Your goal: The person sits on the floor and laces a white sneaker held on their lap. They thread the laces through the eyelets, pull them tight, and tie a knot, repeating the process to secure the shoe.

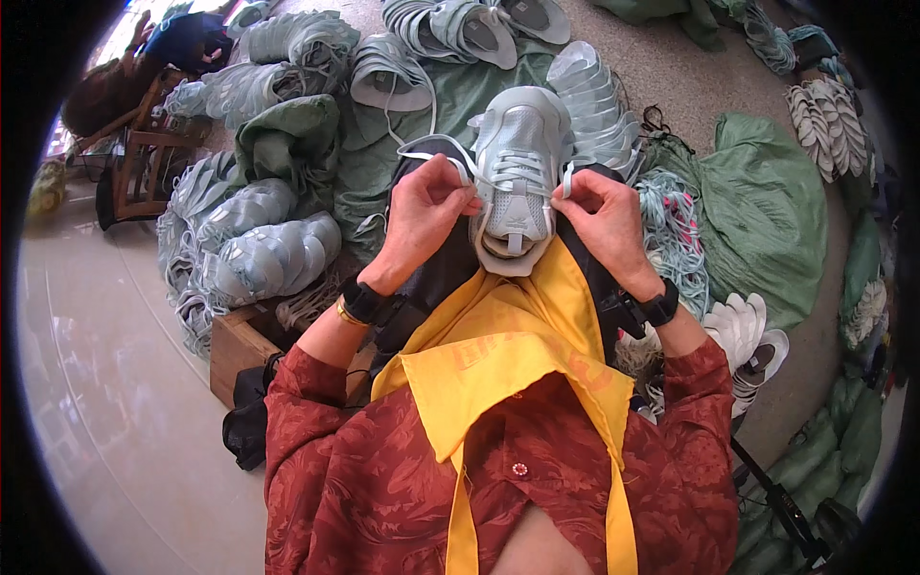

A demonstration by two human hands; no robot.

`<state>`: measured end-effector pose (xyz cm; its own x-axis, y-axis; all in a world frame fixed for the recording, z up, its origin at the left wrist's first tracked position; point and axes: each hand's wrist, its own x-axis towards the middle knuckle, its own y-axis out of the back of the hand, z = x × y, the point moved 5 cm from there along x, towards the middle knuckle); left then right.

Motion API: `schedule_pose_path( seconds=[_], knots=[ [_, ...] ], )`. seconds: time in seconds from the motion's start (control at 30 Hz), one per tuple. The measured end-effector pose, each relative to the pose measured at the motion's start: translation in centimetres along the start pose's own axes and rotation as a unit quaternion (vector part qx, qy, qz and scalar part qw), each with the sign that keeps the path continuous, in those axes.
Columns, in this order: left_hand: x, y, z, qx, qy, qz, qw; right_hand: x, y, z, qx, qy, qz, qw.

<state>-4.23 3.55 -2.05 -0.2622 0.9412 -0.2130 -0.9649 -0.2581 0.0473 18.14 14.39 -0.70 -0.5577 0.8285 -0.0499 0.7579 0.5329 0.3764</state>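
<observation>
A maroon patterned shirt (335, 460) is seen foremost. Between the left hand (426, 211) and right hand (609, 220), equally near, a grey sneaker upper (520, 120) is positioned toe-away; shoelace (567, 179) is pinched in each.

Pale floor (105, 355), bulging green sack (767, 216), wooden box (230, 353)
</observation>
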Motion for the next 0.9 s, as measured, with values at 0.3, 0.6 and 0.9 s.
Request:
schedule_pose_path(
  seconds=[0.3,0.6,0.9],
  knots=[
    [0.2,-0.2,-0.3,0.052,-0.019,0.038,0.998,0.1,0.1,0.5,0.023,-0.009,-0.01,1.0],
    [0.2,-0.4,-0.8,0.109,-0.052,0.075,0.99,0.1,0.0,0.6,0.037,-0.01,-0.016,0.999],
    [-0.4,-1.8,2.3,0.254,-0.101,0.075,0.959,0.2,0.1,0.4,0.031,-0.01,-0.017,0.999]
  ],
)
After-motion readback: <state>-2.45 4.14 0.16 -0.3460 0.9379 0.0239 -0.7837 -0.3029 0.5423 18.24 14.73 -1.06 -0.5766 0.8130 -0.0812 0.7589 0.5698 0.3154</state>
